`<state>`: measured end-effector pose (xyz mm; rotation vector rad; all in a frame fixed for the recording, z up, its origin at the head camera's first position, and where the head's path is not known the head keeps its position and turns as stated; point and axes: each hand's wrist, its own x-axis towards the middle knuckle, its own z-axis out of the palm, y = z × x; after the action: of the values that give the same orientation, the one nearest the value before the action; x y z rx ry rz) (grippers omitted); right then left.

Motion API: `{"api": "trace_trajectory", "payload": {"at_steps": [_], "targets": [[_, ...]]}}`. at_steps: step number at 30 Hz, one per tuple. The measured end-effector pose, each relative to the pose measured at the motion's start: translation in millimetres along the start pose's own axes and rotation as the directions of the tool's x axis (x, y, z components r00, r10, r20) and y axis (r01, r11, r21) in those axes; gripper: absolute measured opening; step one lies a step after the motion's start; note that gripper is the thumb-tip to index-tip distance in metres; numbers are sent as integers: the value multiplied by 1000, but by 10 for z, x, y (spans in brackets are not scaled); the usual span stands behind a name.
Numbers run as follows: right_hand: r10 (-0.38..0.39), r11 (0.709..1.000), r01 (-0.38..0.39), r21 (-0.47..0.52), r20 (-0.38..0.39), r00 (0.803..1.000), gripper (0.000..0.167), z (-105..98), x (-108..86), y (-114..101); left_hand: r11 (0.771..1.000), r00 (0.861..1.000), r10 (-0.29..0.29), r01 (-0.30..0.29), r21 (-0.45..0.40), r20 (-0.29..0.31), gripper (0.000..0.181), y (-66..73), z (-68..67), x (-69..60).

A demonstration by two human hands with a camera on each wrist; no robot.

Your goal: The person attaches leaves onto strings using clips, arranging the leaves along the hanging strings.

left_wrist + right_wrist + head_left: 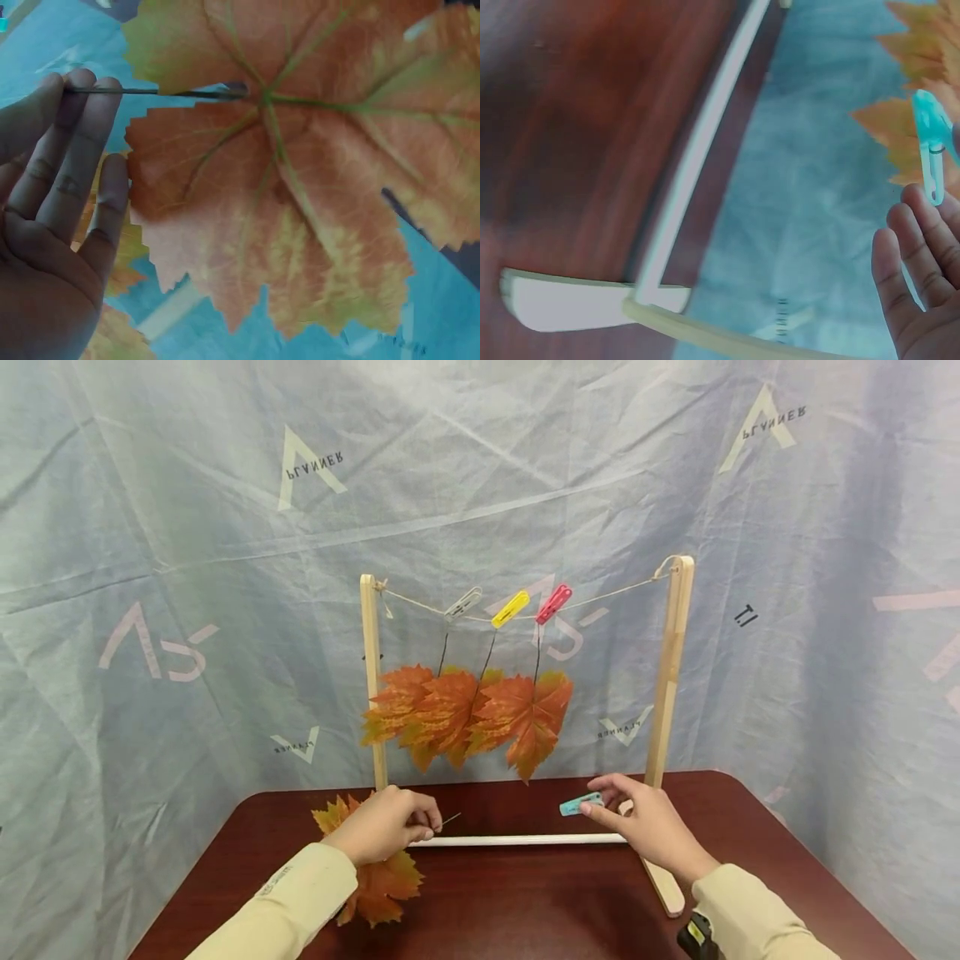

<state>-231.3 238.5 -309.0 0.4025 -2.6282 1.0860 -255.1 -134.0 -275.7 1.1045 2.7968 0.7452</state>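
My left hand (393, 822) pinches the thin dark stem (150, 91) of an orange and yellow artificial maple leaf (300, 172). In the head view that leaf (386, 885) hangs below and behind the hand. My right hand (645, 818) holds a light blue clothespin (579, 804) between thumb and fingers; the clothespin (931, 142) also shows in the right wrist view. Above, a string (611, 594) carries a clear clothespin (463, 602), a yellow clothespin (511, 609) and a red clothespin (554, 604). Under each hangs a leaf by its stem, the right leaf (528, 714) overlapping the others.
Two wooden posts, the left post (370, 643) and the right post (669, 668), hold the string's ends. A white rod (525, 840) joins them low down. The frame stands on a dark red table (540, 902), with a grey cloth (480, 468) behind.
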Motion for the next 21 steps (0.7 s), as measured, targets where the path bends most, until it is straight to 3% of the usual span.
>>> {"api": "trace_trajectory", "payload": {"at_steps": [9, 21], "targets": [[-114, 992, 108, -63, -95, 989, 31, -295, 170, -278, 971, 995, -32, 10, -238, -91, 4, 314, -2, 222], [-186, 978, 167, -125, -163, 969, 37, -700, 404, -564, 928, 971, -73, -18, -372, -228, 5, 862, 8, 696]]}}
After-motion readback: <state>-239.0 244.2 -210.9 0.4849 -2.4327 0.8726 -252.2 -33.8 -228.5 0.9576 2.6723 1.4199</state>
